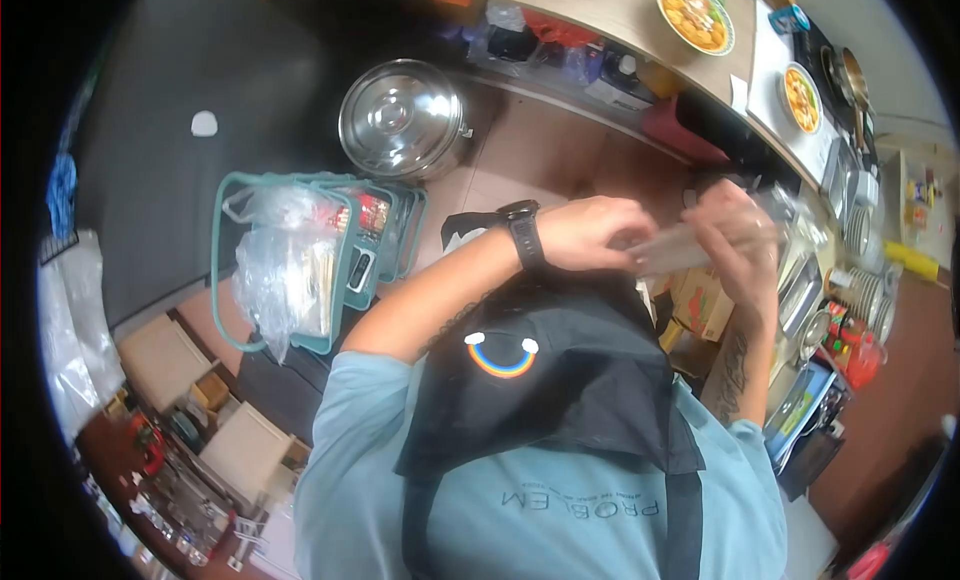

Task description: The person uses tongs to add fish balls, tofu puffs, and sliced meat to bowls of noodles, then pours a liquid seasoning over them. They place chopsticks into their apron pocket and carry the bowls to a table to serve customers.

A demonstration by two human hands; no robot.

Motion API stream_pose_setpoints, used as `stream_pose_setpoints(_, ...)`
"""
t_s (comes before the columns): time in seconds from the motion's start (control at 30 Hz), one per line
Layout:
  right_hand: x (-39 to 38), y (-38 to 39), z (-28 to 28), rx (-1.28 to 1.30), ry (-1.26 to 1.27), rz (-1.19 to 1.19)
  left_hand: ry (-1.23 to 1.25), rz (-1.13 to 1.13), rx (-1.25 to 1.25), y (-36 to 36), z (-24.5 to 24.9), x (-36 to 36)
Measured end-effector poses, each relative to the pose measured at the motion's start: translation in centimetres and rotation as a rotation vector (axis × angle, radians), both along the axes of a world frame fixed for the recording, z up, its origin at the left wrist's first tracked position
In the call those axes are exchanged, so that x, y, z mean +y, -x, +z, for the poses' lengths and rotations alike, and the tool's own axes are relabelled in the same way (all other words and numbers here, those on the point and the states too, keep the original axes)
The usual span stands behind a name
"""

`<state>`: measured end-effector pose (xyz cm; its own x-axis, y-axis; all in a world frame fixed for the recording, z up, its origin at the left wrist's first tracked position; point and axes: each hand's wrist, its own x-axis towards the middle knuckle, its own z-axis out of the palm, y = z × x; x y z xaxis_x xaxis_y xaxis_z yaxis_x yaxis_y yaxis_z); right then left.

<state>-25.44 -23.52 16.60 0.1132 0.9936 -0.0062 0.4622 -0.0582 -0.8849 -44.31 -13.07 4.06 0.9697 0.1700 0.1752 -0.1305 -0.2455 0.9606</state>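
My left hand (597, 234), with a black watch on the wrist, is closed with its fingertips pinched on the near end of a thin translucent plastic bag (668, 252). My right hand (735, 230) is closed around the other side of this bag, its fingers slightly smeared by motion. The bag stretches between both hands in front of the black apron (540, 380). Blur hides its exact shape and whether anything is inside.
A lidded steel pot (400, 120) stands ahead to the left. Nearer is a teal basket (217, 265) with plastic bags and packets. A bowl of food (695, 18) sits on the wooden counter (600, 2), another bowl (801, 98) farther right. Stacked plates (868, 302) are at right.
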Motion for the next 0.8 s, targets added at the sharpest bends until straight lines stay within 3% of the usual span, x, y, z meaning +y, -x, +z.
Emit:
stream_pose_setpoints(0.03,-1.0,-0.4,0.6,-0.062,-0.045,-0.054,-0.135,-0.026,0.026,-0.1,-0.8,0.4)
stream_pose_setpoints(0.07,-2.1,-0.9,1.0,-0.124,-0.085,-0.106,-0.258,-0.150,0.230,-0.2,-1.4,0.9)
stream_pose_setpoints(0.13,-4.5,-1.6,0.2,-0.172,-0.176,-0.132,-0.271,-0.210,0.269,-0.8,-2.6,1.0)
stream_pose_setpoints(0.23,-5.8,0.5,-0.6,-0.327,-0.116,0.057,-0.424,-0.219,0.239,-3.0,-3.5,1.7)
stream_pose_setpoints(0.27,-5.4,1.5,-1.3,-0.424,-0.093,0.122,-0.431,-0.229,0.233,-3.5,-3.5,1.9)
stream_pose_setpoints(0.37,-4.3,1.1,-5.2,-0.347,-0.041,0.223,-0.282,-0.145,0.114,-5.5,-2.7,2.2)
stream_pose_setpoints(0.4,-4.2,0.5,-6.7,-0.350,0.027,0.267,-0.321,-0.149,0.108,-6.5,-3.2,2.3)
stream_pose_setpoints(0.43,-3.9,-0.2,-7.7,-0.128,0.356,0.215,-0.317,-0.144,0.125,-7.2,-3.0,2.5)
stream_pose_setpoints(0.47,-4.1,-1.3,-7.6,-0.146,0.352,0.181,-0.316,-0.139,0.139,-8.0,-2.7,2.7)
stream_pose_setpoints(0.53,-3.3,-3.2,-5.8,-0.512,0.253,0.354,-0.248,-0.140,0.152,-9.2,-1.8,3.3)
stream_pose_setpoints(0.6,-2.8,-7.0,-3.8,-0.413,0.330,0.320,-0.174,-0.136,0.234,-10.6,-2.0,4.5)
stream_pose_setpoints(0.7,-2.7,-16.9,-3.5,0.126,0.534,0.131,0.200,0.050,0.409,-14.0,-2.2,7.1)
stream_pose_setpoints(0.77,-3.4,-25.2,-9.0,0.567,0.377,-0.228,0.467,0.251,0.321,-17.0,-6.3,9.3)
stream_pose_setpoints(0.8,-2.8,-29.0,-11.5,0.597,0.241,-0.468,0.562,0.357,0.255,-18.8,-7.4,10.6)
